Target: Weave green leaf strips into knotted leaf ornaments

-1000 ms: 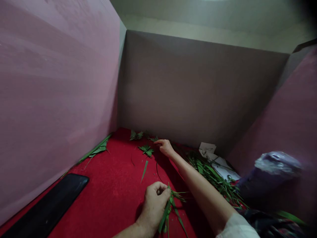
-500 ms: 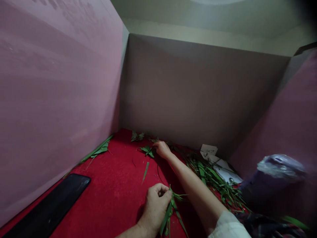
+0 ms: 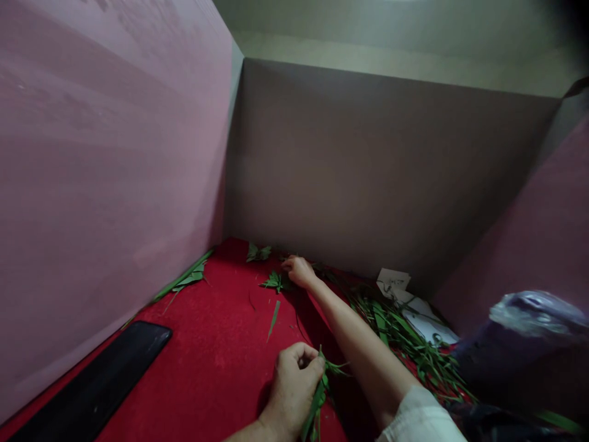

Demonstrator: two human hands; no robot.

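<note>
My left hand (image 3: 297,380) is low in the middle, thumb and fingers pinched on a small bunch of green grass blades (image 3: 315,405) that hangs down beside the palm. My right hand (image 3: 299,270) reaches over the red cloth (image 3: 202,350) to the back edge, its fingers bent and close together near a few leaves by the grey wall. Whatever sits between those fingertips is too small to make out. A green leafy sprig (image 3: 275,281) lies just below my right fingers, and a single blade (image 3: 273,320) rests nearer to me.
A heap of long grass (image 3: 405,337) lies right of my right forearm, beside white papers (image 3: 426,322). A purple container (image 3: 519,337) with clear plastic stands at the right. A black flat slab (image 3: 101,380) lies left. Pink panels (image 3: 115,184) and a grey panel (image 3: 368,172) surround the cloth.
My right hand has shifted slightly up and its fingers have drawn closer together above the sprig. My left hand keeps its pinch on the grass blades. The view has moved a little.
</note>
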